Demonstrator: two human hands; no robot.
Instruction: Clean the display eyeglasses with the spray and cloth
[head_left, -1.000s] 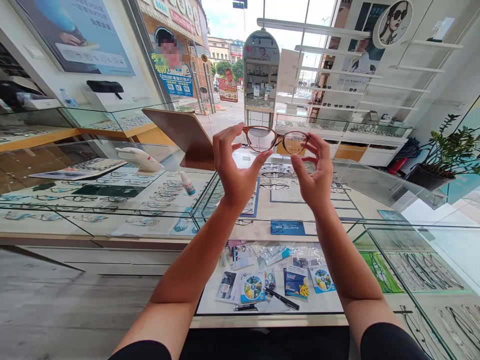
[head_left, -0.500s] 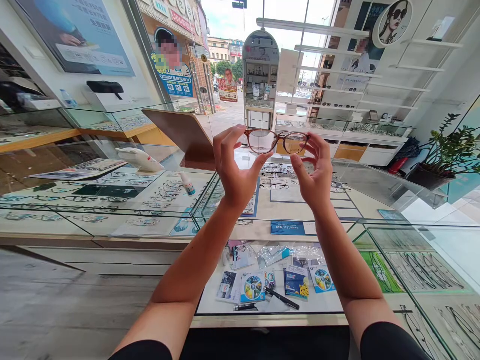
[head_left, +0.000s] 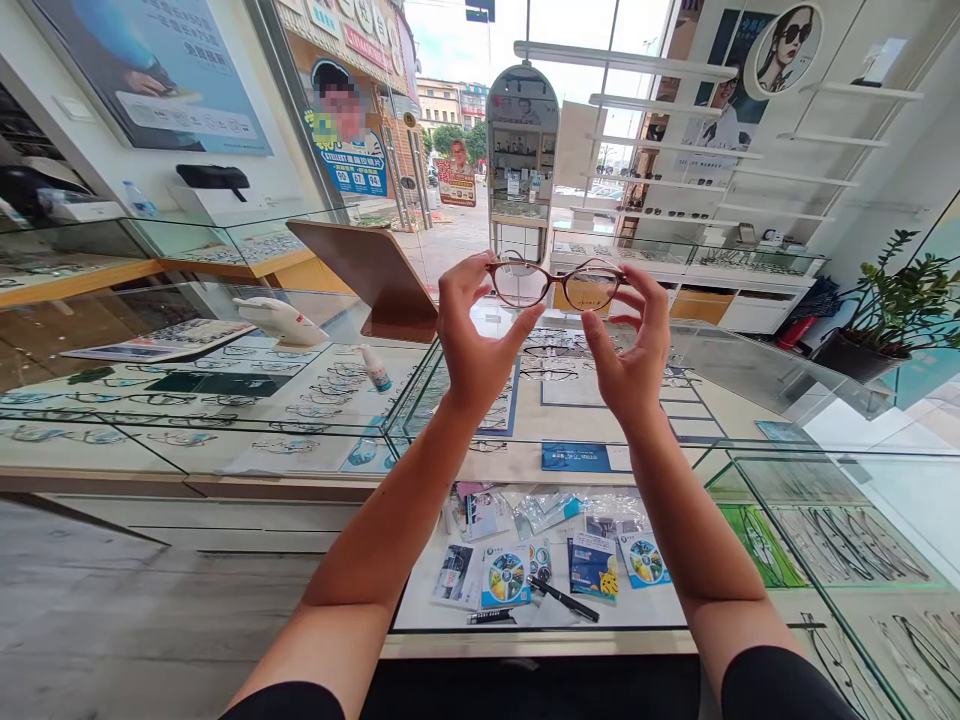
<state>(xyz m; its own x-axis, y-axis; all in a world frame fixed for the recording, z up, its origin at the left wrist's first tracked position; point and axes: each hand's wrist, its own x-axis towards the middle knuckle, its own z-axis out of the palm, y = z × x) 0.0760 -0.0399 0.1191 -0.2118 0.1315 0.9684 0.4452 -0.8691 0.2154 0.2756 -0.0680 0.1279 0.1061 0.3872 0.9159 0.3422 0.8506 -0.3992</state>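
Note:
Both hands hold up a pair of brown-framed eyeglasses above the glass counter, lenses side by side. My left hand grips the left end of the frame between thumb and fingers. At the other end, my right hand has its fingers closed on the frame. Some printing shows on the right lens. The temple arms are partly hidden; thin curved parts rise behind the lenses. Below, rows of other glasses lie inside the display case.
A tilted brown-backed panel stands on the counter, left of my hands. Near it are a white hand-shaped stand and a small bottle. Lens leaflets and a black pen lie closer in. A potted plant stands at right.
The eyeglasses have tilted slightly, so curved parts now show above the lenses. Both hands have shifted a little to the right and keep their hold.

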